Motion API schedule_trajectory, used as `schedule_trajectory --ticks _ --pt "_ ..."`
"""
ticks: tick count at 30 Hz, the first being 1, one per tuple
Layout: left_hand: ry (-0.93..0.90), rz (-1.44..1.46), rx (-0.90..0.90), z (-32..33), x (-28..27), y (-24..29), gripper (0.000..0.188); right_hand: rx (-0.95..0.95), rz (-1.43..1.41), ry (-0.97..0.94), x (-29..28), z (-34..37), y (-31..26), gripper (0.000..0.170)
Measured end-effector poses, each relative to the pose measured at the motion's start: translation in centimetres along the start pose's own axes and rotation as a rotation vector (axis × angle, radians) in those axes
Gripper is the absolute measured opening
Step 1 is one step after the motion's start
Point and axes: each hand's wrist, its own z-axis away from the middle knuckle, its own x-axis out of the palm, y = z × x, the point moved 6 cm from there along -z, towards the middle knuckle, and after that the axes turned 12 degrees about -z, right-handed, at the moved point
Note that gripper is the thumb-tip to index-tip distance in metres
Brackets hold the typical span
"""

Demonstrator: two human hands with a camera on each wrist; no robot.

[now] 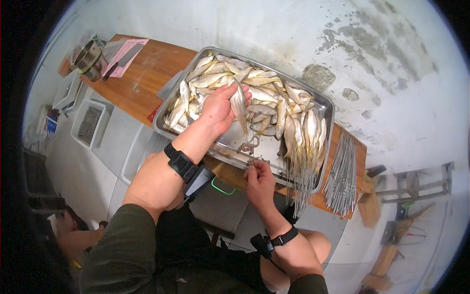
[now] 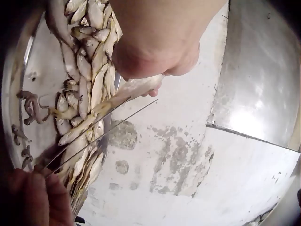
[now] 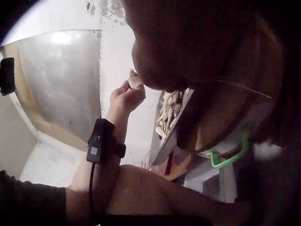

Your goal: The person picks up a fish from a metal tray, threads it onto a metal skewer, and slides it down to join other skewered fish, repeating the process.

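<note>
Held fish (image 1: 239,106): while the left hand (image 1: 220,109) grips it above the tray, it lies just above the middle of the head view, its long axis running nearly top to bottom; which end is the head is unclear.
Right hand (image 1: 260,182): below and slightly right of the fish, apart from it; it pinches two thin metal skewers (image 2: 136,114).
Skewer line: in the left wrist view, both run from lower left toward upper right, roughly along the fish's length; one overlaps the fish. Whether it pierces the flesh cannot be told.
Nearer hand: the left, in contact.
Tray (image 1: 329,110): metal, filled with loose fish (image 1: 264,81) toward the top of the frame; skewered fish (image 1: 309,131) lie in a row at its right end.
Table (image 1: 169,55): wooden, under the tray; a loose skewer bundle (image 1: 341,174) rests on its right end, a knife (image 1: 129,54) on its upper-left end.
Room: stained pale wall (image 1: 279,29) across the top; white bin (image 1: 91,122) at left.
</note>
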Motion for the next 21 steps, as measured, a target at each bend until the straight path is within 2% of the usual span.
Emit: schedule_trajectory --ticks 4,6,10,13,15,21 --pt "0.041 0.006 0.003 0.1 -0.2 0.3 0.026 -0.067 0.038 -0.025 0.4 -0.2 -0.5 0.012" --pt "0.039 0.021 0.000 -0.2 -0.5 0.4 0.026 -0.052 0.117 0.020 0.2 0.0 -1.0 0.017" --pt "0.066 0.031 0.016 -0.2 -0.6 0.7 0.027 -0.006 0.124 -0.010 0.2 0.5 -0.8 0.018" --pt "0.042 0.017 0.028 0.0 -0.4 0.6 0.027 -0.023 0.079 0.001 0.2 0.7 -0.1 0.018" --pt "0.027 0.055 0.019 -0.1 -0.2 0.0 0.023 -0.055 0.060 -0.033 0.6 0.3 -0.5 0.011" --pt "-0.003 -0.005 -0.015 0.2 0.4 -1.0 0.021 -0.045 0.033 -0.028 1.1 -0.6 -1.5 0.010"
